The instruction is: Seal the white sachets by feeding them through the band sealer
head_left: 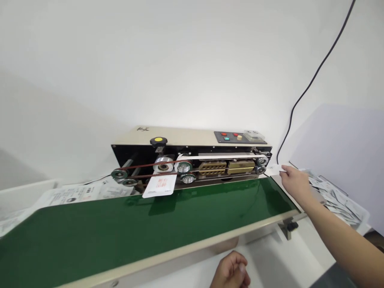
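A beige band sealer [192, 136] stands by the wall, with a green conveyor belt [120, 232] along its front. One white pouch [159, 186] with red print hangs from the sealer's left rollers, over the belt. At the right end of the machine, my right hand [295, 184] pinches another white pouch [278, 168] by its edge, beside the infeed rollers [260, 165]. My left hand [231, 270] is below the belt's front edge, its fingers loosely curled in, and nothing shows in them.
A white bin [364, 220] full of pouches is at the right, partly behind my forearm. More printed pouches [87, 192] lie in a white container behind the belt's left end. A black cable [312, 82] runs down the wall. A control panel [231, 137] with buttons tops the sealer.
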`<state>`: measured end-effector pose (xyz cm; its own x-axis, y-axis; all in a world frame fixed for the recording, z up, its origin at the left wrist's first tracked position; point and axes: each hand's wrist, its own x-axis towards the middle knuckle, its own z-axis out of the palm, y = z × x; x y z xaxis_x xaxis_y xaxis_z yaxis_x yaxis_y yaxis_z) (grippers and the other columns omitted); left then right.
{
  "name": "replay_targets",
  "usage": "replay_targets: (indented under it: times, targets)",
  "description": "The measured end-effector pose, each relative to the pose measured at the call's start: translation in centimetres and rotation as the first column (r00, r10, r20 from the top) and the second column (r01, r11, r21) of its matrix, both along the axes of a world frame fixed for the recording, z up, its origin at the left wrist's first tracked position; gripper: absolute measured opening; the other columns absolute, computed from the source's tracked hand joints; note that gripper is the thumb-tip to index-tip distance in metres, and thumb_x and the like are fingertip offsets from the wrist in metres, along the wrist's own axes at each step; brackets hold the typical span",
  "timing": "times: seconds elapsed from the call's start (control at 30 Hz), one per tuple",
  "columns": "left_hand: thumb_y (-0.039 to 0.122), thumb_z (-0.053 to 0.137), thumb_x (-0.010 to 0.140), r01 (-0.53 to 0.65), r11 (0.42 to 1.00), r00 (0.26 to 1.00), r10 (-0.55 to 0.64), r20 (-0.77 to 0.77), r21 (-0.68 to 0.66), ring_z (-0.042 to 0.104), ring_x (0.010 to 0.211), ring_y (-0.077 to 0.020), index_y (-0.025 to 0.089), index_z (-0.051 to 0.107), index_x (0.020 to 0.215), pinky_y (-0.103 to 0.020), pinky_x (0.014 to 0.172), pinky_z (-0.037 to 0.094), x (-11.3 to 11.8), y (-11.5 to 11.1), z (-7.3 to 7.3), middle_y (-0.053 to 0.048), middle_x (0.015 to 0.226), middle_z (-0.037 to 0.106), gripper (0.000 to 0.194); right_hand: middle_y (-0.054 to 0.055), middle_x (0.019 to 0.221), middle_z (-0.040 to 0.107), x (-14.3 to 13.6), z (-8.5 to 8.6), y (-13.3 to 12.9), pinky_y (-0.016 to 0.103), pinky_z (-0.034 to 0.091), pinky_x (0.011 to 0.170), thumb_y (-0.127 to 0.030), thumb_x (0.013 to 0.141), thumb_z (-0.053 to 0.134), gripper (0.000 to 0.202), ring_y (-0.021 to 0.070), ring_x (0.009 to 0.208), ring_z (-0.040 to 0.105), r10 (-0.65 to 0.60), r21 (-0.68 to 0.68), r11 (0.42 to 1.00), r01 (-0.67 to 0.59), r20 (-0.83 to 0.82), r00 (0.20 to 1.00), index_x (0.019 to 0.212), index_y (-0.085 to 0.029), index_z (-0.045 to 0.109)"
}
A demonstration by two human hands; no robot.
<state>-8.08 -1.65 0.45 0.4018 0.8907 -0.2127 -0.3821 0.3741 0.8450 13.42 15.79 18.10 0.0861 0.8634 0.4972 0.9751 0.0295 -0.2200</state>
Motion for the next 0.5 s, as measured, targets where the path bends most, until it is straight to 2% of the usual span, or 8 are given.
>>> replay_targets:
  times: [0.1, 0.17, 0.23, 0.4, 0.5]
  targets:
    - [0.072, 0.057, 0.060, 0.000, 1.000, 1.000, 0.000, 0.009, 0.008, 0.054, 0.049, -0.0094, 0.017, 0.049, 0.082, -0.021, 0.050, 0.033, 0.1, 0.0, 0.0, 0.001, 0.062, 0.059, 0.061, 0.012, 0.087, 0.066, -0.4, -0.2, -0.1, 0.035, 0.043, 0.076, -0.015, 0.084, 0.053, 0.024, 0.0298, 0.080, 0.061, -0.013, -0.006, 1.000, 0.015, 0.218, 0.976, 0.104, -0.011, 0.066]
    - [0.072, 0.057, 0.059, 0.000, 1.000, 1.000, 0.000, 0.014, 0.001, 0.054, 0.049, -0.0090, 0.017, 0.049, 0.082, -0.021, 0.050, 0.033, 0.1, 0.0, 0.0, 0.001, 0.061, 0.059, 0.061, 0.010, 0.083, 0.066, -0.5, -0.4, -0.2, 0.030, 0.042, 0.065, -0.015, 0.087, 0.052, 0.022, 0.0271, 0.073, 0.062, -0.029, 0.023, 1.000, 0.021, 0.396, 0.918, 0.104, -0.012, 0.065]
    - [0.073, 0.057, 0.059, -0.004, 1.000, 1.000, 0.004, 0.011, 0.000, 0.053, 0.049, -0.0085, 0.017, 0.048, 0.081, -0.021, 0.050, 0.033, 0.1, 0.0, 0.0, 0.001, 0.061, 0.059, 0.061, 0.009, 0.080, 0.066, -0.8, -0.4, -0.4, 0.027, 0.037, 0.057, -0.015, 0.088, 0.053, 0.018, 0.0248, 0.069, 0.061, -0.037, 0.059, 0.998, 0.009, 0.507, 0.861, 0.102, -0.013, 0.064]
    - [0.074, 0.056, 0.058, -0.006, 1.000, 1.000, 0.006, -0.016, 0.012, 0.053, 0.049, -0.0088, 0.017, 0.048, 0.080, -0.021, 0.050, 0.033, 0.1, 0.1, 0.0, 0.001, 0.060, 0.058, 0.062, 0.009, 0.069, 0.063, -1.3, -0.3, -1.1, 0.025, 0.026, 0.048, -0.018, 0.091, 0.051, 0.015, 0.0251, 0.062, 0.060, -0.126, 0.127, 0.990, 0.065, 0.561, 0.818, 0.096, -0.013, 0.063]
    - [0.075, 0.055, 0.057, -0.001, 1.000, 1.000, 0.001, -0.018, 0.012, 0.052, 0.049, -0.0091, 0.017, 0.048, 0.080, -0.021, 0.050, 0.032, 0.1, 0.1, -0.1, 0.001, 0.060, 0.058, 0.063, 0.008, 0.066, 0.061, -1.6, -0.5, -1.0, 0.025, 0.024, 0.047, -0.019, 0.091, 0.052, 0.013, 0.0253, 0.061, 0.060, -0.129, 0.097, 0.991, 0.088, 0.589, 0.798, 0.090, -0.014, 0.063]
